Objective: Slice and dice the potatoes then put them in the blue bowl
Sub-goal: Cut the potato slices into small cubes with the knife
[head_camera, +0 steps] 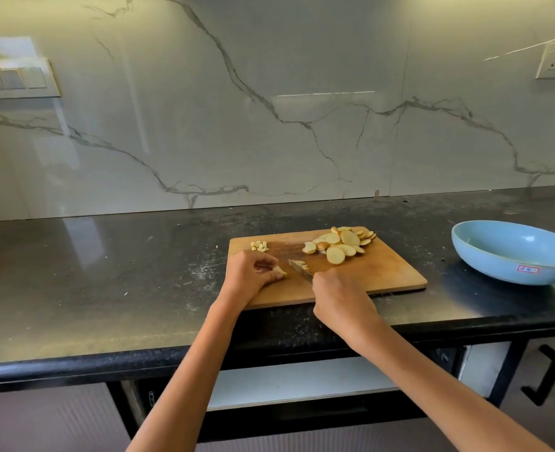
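Our left hand (pixel 251 272): fingers curled, pinching potato piece (pixel 280 273) on cutting board (pixel 383 275) | our right hand (pixel 341 298): gripping knife (pixel 299 269) | slices (pixel 341 244): board's far edge | dice (pixel 259 245): far-left corner | blue bowl (pixel 510 256): desk (pixel 106 272) right edge

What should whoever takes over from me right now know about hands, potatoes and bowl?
Left hand pinches a potato piece on the cutting board. Right hand grips the knife, blade on the board beside it.
Done: pile of slices at the board's far right; few diced bits at far left.
Left: dice the slices, move everything into the blue bowl, which looks empty, right of the board.
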`<state>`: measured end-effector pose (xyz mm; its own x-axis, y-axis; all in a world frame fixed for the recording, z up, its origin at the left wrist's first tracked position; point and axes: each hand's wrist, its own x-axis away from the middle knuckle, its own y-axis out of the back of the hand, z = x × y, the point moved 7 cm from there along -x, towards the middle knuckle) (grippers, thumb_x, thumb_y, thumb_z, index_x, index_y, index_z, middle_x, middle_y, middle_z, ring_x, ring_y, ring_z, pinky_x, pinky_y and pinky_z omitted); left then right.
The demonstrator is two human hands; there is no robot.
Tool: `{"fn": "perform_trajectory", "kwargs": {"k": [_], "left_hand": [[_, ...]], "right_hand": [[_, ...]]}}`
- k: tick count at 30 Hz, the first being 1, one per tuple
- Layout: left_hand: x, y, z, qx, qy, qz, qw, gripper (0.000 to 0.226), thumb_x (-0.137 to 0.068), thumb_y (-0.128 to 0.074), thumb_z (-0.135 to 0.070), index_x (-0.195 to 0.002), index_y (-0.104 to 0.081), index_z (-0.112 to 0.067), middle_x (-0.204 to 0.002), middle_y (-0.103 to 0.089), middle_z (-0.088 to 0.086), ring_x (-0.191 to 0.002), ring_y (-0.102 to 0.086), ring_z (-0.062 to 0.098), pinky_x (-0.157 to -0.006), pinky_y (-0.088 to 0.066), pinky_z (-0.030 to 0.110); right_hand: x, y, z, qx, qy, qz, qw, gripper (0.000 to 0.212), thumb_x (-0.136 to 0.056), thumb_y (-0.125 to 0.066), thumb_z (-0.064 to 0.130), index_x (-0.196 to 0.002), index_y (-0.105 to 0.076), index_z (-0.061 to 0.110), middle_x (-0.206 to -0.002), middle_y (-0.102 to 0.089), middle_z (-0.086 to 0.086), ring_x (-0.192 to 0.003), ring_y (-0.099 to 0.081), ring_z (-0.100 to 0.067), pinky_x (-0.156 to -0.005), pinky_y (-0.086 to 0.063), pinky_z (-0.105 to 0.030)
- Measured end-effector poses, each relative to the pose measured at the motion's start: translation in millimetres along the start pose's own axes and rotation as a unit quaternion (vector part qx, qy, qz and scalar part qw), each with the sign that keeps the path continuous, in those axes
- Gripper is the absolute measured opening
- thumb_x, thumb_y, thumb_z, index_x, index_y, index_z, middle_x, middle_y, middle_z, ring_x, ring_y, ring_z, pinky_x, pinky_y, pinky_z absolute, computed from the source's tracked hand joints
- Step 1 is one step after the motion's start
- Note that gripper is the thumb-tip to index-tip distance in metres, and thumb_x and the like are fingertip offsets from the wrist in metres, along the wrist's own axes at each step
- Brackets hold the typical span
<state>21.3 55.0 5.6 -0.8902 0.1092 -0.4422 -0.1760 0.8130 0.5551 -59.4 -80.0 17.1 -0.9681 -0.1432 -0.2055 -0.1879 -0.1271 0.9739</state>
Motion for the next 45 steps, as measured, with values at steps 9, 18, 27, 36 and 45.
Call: {"fn": "perform_trajectory", "kwargs": {"k": [9,18,27,36,45], "left_hand": [[-2.2,4.1,7.2,-0.009,0.003,-0.017,1.000,0.026,-0.066,-0.081,-0.004,-0.091,-0.073,-0.003,-0.088,-0.072,0.007,-0.073,-0.061,0.008,-0.064,-0.044,0.000],[-2.6,1.7,7.8,-0.013,0.000,-0.010,1.000,0.016,-0.069,-0.079,-0.004,-0.084,-0.074,-0.004,-0.084,-0.072,0.008,-0.071,-0.062,0.008,-0.065,-0.045,0.003],[-2.4,2.0,1.5,-0.032,-0.015,-0.011,0.999,0.009,-0.072,-0.077,-0.006,-0.081,-0.075,-0.004,-0.075,-0.066,-0.001,-0.064,-0.055,-0.001,-0.062,-0.042,0.000],[-2.7,2.0,4.8,-0.055,-0.015,-0.024,0.998,0.014,-0.077,-0.071,-0.003,-0.091,-0.074,-0.004,-0.090,-0.072,0.007,-0.076,-0.060,0.008,-0.072,-0.045,0.006],[2.7,-4.7,-26.8,-0.051,-0.165,-0.037,0.984,0.077,-0.063,-0.034,0.024,-0.122,-0.057,-0.020,-0.087,-0.063,-0.022,-0.100,-0.054,0.008,-0.074,-0.043,0.011]], "right_hand": [[-11.4,7.3,7.1,-0.045,0.010,-0.027,0.999,0.015,-0.095,-0.051,0.016,-0.103,-0.061,0.008,-0.082,-0.058,-0.003,-0.065,-0.050,-0.011,-0.046,-0.033,-0.017],[-3.6,5.5,19.3,-0.025,0.026,-0.029,0.999,0.017,-0.095,-0.049,0.012,-0.109,-0.059,0.008,-0.100,-0.062,-0.007,-0.076,-0.054,-0.018,-0.058,-0.035,-0.024],[-11.6,-2.4,37.1,0.021,0.061,-0.030,0.997,0.021,-0.096,-0.042,0.005,-0.114,-0.055,0.007,-0.110,-0.060,-0.010,-0.097,-0.060,-0.022,-0.069,-0.041,-0.028],[-3.0,-6.5,4.2,-0.003,0.028,-0.031,0.999,0.017,-0.095,-0.050,0.008,-0.110,-0.058,0.008,-0.098,-0.064,-0.008,-0.084,-0.063,-0.021,-0.066,-0.048,-0.029],[-6.5,2.3,-12.4,0.093,0.073,-0.116,0.986,0.035,-0.100,-0.040,0.009,-0.135,-0.041,0.011,-0.072,-0.044,0.000,-0.049,-0.034,-0.008,-0.041,-0.019,-0.020]]}}
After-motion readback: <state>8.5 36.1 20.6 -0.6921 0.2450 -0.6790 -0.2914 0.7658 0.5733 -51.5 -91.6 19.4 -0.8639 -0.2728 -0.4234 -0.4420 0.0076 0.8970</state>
